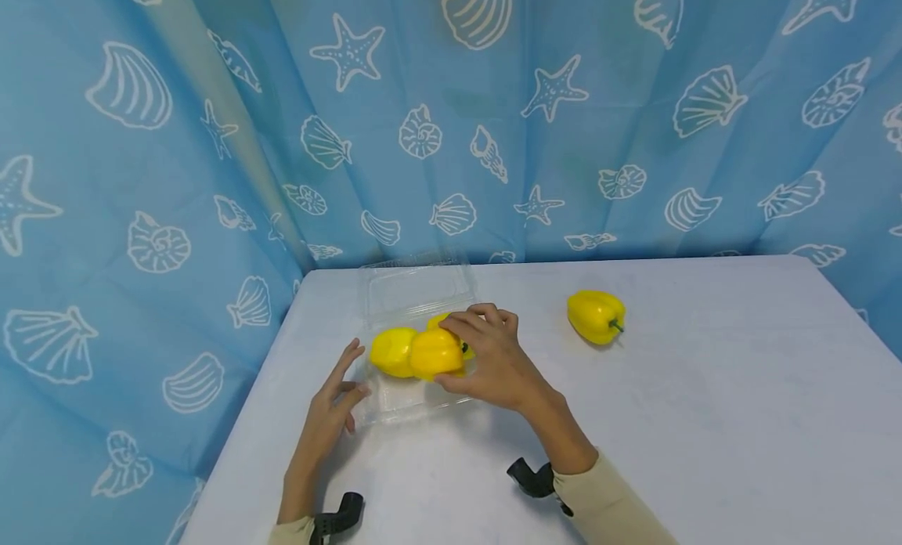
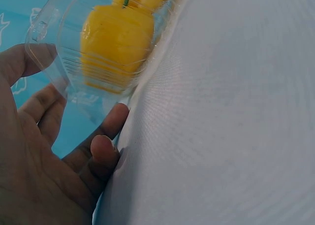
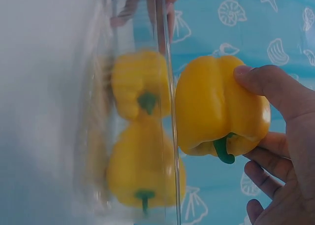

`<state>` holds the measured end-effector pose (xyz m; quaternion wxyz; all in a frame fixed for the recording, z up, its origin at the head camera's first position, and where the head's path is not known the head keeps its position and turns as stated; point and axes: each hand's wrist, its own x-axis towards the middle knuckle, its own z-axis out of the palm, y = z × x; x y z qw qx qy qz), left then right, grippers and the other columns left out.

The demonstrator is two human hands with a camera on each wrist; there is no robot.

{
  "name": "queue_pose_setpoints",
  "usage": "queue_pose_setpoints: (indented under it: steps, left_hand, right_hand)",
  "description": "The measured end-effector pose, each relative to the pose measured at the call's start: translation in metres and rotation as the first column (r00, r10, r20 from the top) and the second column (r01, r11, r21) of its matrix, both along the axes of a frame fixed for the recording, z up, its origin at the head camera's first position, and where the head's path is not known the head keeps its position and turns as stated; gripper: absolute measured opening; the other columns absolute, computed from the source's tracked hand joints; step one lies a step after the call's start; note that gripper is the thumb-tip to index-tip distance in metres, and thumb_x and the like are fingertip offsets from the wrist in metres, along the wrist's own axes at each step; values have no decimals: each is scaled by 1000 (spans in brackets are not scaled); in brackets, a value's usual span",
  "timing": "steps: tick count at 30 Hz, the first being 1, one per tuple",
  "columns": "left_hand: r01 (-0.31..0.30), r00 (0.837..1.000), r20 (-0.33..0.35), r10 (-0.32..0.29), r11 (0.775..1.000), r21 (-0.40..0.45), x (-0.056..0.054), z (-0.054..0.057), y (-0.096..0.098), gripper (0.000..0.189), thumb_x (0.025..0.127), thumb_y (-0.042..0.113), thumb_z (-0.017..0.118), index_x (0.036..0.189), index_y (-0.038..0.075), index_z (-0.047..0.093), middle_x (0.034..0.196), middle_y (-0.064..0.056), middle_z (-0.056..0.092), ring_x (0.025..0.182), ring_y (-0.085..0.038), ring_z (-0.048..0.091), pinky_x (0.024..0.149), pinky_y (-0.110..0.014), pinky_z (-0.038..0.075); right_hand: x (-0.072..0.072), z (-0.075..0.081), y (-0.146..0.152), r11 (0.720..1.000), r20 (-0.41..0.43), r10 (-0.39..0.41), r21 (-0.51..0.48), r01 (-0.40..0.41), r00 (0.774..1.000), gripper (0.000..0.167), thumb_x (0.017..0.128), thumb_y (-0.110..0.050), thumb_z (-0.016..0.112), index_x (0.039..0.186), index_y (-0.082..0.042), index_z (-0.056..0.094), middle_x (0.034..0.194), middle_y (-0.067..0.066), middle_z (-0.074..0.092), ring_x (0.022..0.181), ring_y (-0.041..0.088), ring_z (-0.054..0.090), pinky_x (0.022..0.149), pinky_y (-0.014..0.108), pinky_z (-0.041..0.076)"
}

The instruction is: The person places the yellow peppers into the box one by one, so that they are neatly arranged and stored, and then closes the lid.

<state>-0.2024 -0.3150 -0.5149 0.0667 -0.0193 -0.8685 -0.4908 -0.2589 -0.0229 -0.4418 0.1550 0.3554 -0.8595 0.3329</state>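
Above the clear plastic container (image 1: 416, 410), my right hand (image 1: 496, 365) grips a yellow bell pepper (image 1: 433, 354) between thumb and fingers. Its green stem shows in the right wrist view, where the held pepper (image 3: 216, 104) overlaps the container's rim. Two more yellow bell peppers lie inside the container: one at the left (image 1: 390, 351), and another (image 3: 145, 166) partly hidden by the right hand in the head view. My left hand (image 1: 327, 412) is at the container's left side with loosely extended fingers. In the left wrist view, fingertips (image 2: 42, 55) are right at the plastic edge.
The container's lid (image 1: 420, 288) lies folded back toward the curtain. A single yellow bell pepper (image 1: 594, 316) sits on the white table (image 1: 705, 420) to the right. A blue curtain (image 1: 521, 161) with shells and starfish hangs along the back and left edges.
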Motion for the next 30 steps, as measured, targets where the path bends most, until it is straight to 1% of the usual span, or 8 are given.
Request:
queue_pose_setpoints:
  steps: [6, 14, 21, 27, 30]
  left_hand:
    - [-16, 1000, 5, 16, 1000, 12, 2, -2, -1, 56, 100, 27, 60, 153, 27, 42, 161, 15, 27, 102, -28, 59, 44, -32, 49]
    - [-37, 999, 20, 37, 999, 3, 1, -3, 1, 57, 99, 27, 60, 153, 28, 43, 161, 16, 28, 105, -29, 59, 45, -32, 50]
    - [-24, 1000, 10, 23, 1000, 8, 1, -2, 3, 57, 99, 29, 60, 153, 29, 42, 161, 16, 27, 106, -30, 59, 45, -33, 50]
    - [-12, 1000, 1, 12, 1000, 2, 1, -1, 2, 58, 99, 39, 59, 153, 30, 41, 161, 17, 27, 108, -30, 59, 45, -33, 51]
    - [-9, 1000, -1, 9, 1000, -2, 0, 0, 1, 58, 99, 38, 59, 153, 30, 42, 161, 17, 27, 108, -30, 59, 45, -33, 51]
  right_hand:
    - [4, -1, -16, 998, 11, 54, 17, -54, 998, 61, 76, -43, 82, 128, -15, 65, 131, -3, 61, 123, 18, 39, 100, 51, 22]
    - [6, -8, -29, 996, 19, 74, 55, -75, 997, 62, 76, -45, 81, 129, -16, 64, 132, -2, 61, 124, 20, 41, 100, 51, 24]
    - [6, -11, -40, 995, -2, 94, 45, -94, 996, 63, 76, -45, 83, 128, -15, 65, 131, -1, 62, 121, 21, 42, 97, 53, 26]
    - [5, -16, -46, 991, -33, 114, 71, -111, 993, 64, 75, -48, 84, 126, -14, 68, 126, 0, 61, 119, 22, 44, 92, 50, 29]
    - [5, -18, -47, 991, -44, 112, 80, -109, 993, 64, 74, -49, 85, 126, -13, 69, 124, 1, 59, 117, 22, 44, 90, 49, 30]
